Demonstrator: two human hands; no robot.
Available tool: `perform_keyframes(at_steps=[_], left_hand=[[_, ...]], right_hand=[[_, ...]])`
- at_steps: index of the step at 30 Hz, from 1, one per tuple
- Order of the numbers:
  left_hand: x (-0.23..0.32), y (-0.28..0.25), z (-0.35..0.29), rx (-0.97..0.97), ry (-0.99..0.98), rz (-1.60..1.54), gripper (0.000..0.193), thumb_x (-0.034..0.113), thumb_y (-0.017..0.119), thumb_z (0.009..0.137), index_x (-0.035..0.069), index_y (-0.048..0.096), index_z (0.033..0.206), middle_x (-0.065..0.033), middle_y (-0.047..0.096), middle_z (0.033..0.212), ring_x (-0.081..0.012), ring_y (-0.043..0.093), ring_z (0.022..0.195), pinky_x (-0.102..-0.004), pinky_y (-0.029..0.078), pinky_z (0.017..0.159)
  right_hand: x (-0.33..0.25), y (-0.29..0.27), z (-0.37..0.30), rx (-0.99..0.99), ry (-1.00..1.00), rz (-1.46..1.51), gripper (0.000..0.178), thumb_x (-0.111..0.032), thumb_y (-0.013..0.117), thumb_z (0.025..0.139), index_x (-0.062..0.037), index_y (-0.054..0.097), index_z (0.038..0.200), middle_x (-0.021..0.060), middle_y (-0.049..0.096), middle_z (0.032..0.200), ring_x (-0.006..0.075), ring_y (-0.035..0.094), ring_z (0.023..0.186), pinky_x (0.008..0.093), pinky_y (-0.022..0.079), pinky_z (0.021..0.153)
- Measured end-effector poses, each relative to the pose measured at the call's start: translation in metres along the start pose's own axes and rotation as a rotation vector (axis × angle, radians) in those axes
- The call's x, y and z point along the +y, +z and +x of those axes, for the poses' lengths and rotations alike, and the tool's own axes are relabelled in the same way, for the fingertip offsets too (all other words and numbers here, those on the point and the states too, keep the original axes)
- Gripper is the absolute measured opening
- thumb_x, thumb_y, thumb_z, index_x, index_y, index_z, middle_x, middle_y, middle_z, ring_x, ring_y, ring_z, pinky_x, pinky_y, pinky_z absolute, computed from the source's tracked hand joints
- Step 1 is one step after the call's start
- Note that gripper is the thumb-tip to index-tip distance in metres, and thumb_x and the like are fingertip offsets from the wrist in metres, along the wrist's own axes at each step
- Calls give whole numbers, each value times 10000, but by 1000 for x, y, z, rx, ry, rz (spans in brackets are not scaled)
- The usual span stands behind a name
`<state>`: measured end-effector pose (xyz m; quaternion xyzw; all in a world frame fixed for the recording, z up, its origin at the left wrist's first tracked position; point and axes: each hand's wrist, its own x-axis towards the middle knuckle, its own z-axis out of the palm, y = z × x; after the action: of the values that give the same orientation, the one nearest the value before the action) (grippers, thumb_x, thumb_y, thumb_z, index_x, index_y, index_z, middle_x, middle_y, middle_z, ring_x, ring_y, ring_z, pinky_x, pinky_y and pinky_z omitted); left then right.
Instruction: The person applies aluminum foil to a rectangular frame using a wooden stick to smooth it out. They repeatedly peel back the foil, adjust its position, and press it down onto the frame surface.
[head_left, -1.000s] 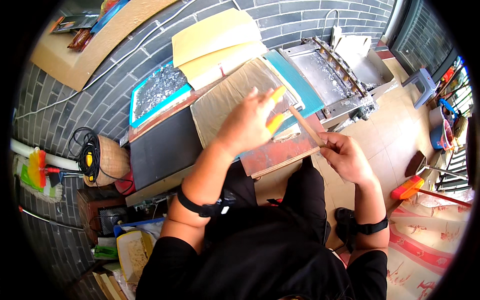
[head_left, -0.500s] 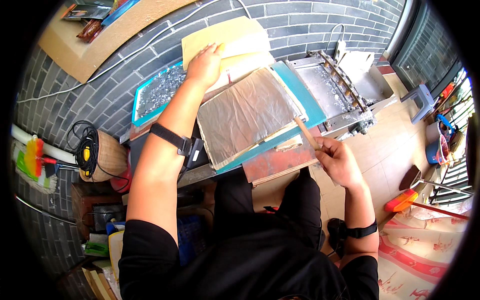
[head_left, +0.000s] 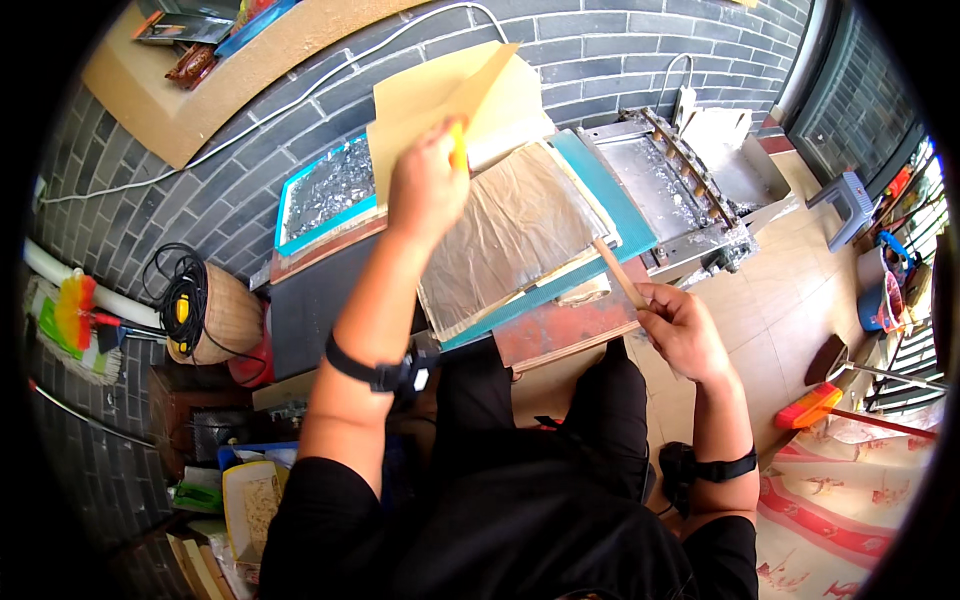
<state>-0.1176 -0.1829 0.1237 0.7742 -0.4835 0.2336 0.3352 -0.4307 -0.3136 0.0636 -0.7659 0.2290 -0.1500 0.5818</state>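
My left hand (head_left: 428,180) is closed on a yellow paper sheet (head_left: 488,90), lifting one side off a stack of similar paper (head_left: 415,95). Something bright yellow shows at that hand's thumb. In my right hand (head_left: 690,335) a thin flat wooden strip (head_left: 620,272) is pinched between thumb and fingers. Its far tip reaches the right edge of a wrinkled grey-brown sheet (head_left: 525,215), which lies on a pile of pale paper. Under the pile is a teal ribbed mat (head_left: 625,220).
A blue-rimmed tray (head_left: 355,217) of silvery flakes sits behind a dark board (head_left: 325,305). Right of the mat stands a metal frame with a rail (head_left: 690,165). Coiled black cable hangs on a wooden bucket (head_left: 225,310). A grey stool (head_left: 845,205) stands on the tiled floor.
My left hand has come nearer and to the right, and a yellow sheet now stands raised from the stack. My right hand keeps its hold on the wooden strip, almost unmoved.
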Motion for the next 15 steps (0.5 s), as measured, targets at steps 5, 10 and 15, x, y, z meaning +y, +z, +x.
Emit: perform_keyframes(at_steps=[5,10,15], left_hand=[[33,7,-77,-87,-13,-73,390,-24,521,824,-37,591,1207,-236,578,1278,-393,577,1146,-417,460,1005],[44,20,-126,-209,-73,-50,371,8,544,850,-41,586,1216,-226,569,1296,-384,566,1169,-423,434,1038],[45,31,-139,-290,-62,-33,360,44,540,873,-68,581,1212,-252,565,1290,-379,549,1203,-448,385,1085]], right_hand=[[3,0,-2,19,-57,-82,165,-18,592,838,35,615,992,52,423,590,102,412,552,314,367,512],[4,-1,-3,-16,-36,-77,265,-16,571,880,47,598,1136,0,458,635,67,441,554,261,368,493],[2,-3,-6,-23,-13,-81,325,-13,566,902,61,577,1219,-27,480,663,48,459,560,230,370,489]])
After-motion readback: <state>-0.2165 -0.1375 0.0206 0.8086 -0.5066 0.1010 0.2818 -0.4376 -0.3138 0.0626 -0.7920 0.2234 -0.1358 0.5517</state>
